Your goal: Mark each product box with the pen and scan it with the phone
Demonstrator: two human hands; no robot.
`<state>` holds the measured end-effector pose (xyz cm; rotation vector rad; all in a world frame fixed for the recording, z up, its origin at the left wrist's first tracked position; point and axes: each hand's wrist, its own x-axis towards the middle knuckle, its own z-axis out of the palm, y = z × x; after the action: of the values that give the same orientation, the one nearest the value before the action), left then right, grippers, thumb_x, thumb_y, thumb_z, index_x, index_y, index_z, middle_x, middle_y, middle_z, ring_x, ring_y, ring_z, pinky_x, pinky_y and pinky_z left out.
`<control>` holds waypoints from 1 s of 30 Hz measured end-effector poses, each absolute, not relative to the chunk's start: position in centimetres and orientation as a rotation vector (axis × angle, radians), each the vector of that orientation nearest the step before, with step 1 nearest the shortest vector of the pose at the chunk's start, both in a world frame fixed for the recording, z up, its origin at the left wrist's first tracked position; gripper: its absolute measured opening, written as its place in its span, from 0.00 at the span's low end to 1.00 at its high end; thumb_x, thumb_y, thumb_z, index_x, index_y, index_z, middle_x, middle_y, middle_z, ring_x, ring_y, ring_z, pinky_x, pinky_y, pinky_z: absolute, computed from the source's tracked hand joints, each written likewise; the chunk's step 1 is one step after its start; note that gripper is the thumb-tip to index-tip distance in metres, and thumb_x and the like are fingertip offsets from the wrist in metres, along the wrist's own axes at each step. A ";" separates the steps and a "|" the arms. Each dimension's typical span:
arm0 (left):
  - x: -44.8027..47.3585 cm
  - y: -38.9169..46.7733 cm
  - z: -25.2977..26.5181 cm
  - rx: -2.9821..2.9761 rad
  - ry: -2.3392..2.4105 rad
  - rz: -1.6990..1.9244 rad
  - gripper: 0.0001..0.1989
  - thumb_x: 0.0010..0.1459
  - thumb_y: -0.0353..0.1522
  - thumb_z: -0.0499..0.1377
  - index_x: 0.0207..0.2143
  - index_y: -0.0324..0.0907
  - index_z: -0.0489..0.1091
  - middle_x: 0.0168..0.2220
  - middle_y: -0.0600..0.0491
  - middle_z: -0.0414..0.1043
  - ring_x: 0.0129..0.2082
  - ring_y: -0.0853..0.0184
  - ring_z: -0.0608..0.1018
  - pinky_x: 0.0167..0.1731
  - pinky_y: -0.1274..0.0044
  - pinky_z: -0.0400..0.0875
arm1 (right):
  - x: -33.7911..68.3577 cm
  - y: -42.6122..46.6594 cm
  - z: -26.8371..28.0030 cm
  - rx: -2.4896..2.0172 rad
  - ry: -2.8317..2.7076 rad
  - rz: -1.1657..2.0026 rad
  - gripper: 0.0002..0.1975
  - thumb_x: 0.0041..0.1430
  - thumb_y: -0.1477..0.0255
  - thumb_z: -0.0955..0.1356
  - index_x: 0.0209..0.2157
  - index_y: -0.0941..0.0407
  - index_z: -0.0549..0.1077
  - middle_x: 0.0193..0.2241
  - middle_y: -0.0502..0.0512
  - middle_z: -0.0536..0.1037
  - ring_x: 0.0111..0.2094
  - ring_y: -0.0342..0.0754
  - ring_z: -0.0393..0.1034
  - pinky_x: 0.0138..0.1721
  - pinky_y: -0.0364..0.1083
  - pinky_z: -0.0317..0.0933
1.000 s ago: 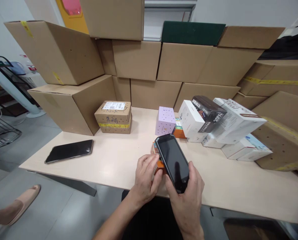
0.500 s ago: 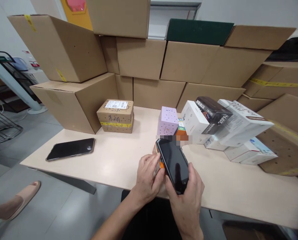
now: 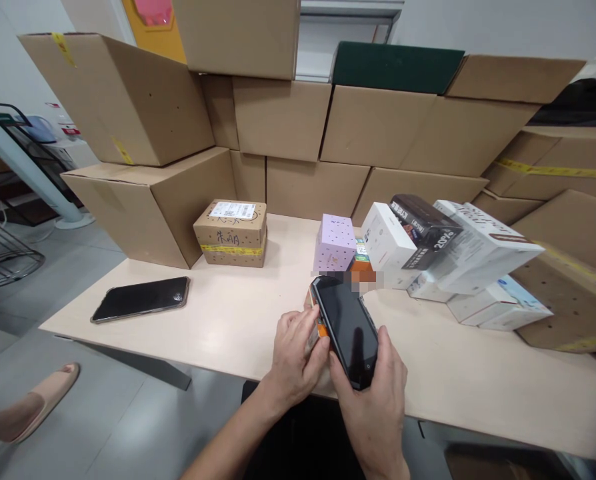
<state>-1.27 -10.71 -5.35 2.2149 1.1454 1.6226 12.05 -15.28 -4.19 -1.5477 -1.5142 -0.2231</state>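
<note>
My right hand (image 3: 373,407) is closed around a black handheld device with a dark screen (image 3: 348,327), tilted over the table's front part. My left hand (image 3: 298,360) grips a small box with an orange patch (image 3: 322,329), pressed close to the device's left side. Most of that box is hidden under the device and my fingers. Just beyond the device stands a lilac dotted box (image 3: 335,243), beside a small orange and green package (image 3: 363,263). A pixelated patch blurs the device's far end.
On the pale table (image 3: 238,320), a smartphone (image 3: 141,300) lies at left and a taped parcel (image 3: 231,233) sits behind it. Several white boxes (image 3: 488,243) and a dark brown box (image 3: 425,230) are piled at right. Large cartons (image 3: 318,190) wall the back. Another person's foot (image 3: 43,407) shows at lower left.
The view has shifted very slightly. Both hands keep their holds, and nothing else has visibly moved.
</note>
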 end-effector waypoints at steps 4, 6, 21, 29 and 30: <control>-1.2 -10.8 -5.4 2.210 1.166 1.606 0.28 0.63 0.28 0.56 0.65 0.41 0.56 0.53 0.41 0.71 0.49 0.57 0.70 0.49 0.63 0.68 | 12.2 -15.3 -4.3 -1.519 -1.536 -0.273 0.42 0.61 0.54 0.68 0.67 0.61 0.53 0.53 0.73 0.69 0.53 0.63 0.66 0.50 0.61 0.66; -1.2 -10.9 -5.4 2.208 1.171 1.600 0.28 0.63 0.28 0.56 0.65 0.41 0.56 0.53 0.41 0.71 0.49 0.57 0.70 0.49 0.63 0.68 | 12.3 -15.2 -4.3 -1.513 -1.544 -0.289 0.42 0.61 0.54 0.68 0.67 0.62 0.53 0.53 0.73 0.69 0.53 0.63 0.66 0.50 0.61 0.66; -1.2 -10.9 -5.5 2.189 1.167 1.603 0.29 0.64 0.29 0.56 0.66 0.42 0.54 0.54 0.41 0.71 0.49 0.58 0.70 0.49 0.64 0.68 | 12.1 -15.3 -4.2 -1.541 -1.520 -0.263 0.44 0.60 0.54 0.69 0.68 0.61 0.52 0.53 0.74 0.69 0.53 0.64 0.66 0.49 0.61 0.66; -1.2 -10.9 -5.4 2.180 1.164 1.577 0.29 0.64 0.29 0.56 0.66 0.42 0.54 0.55 0.41 0.70 0.50 0.57 0.70 0.49 0.63 0.67 | 12.3 -15.3 -4.2 -1.553 -1.496 -0.195 0.43 0.60 0.53 0.68 0.68 0.61 0.53 0.54 0.73 0.69 0.53 0.63 0.66 0.50 0.60 0.65; -1.3 -11.0 -5.4 2.184 1.161 1.576 0.29 0.64 0.29 0.56 0.66 0.42 0.54 0.55 0.42 0.70 0.50 0.57 0.70 0.49 0.63 0.67 | 12.5 -15.3 -4.2 -1.560 -1.484 -0.168 0.43 0.59 0.53 0.68 0.68 0.60 0.54 0.55 0.72 0.69 0.54 0.63 0.66 0.50 0.60 0.65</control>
<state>-1.26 -10.95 -5.40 2.1844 1.1607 1.5757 12.47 -15.26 -4.20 -1.5596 -1.4838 -0.1677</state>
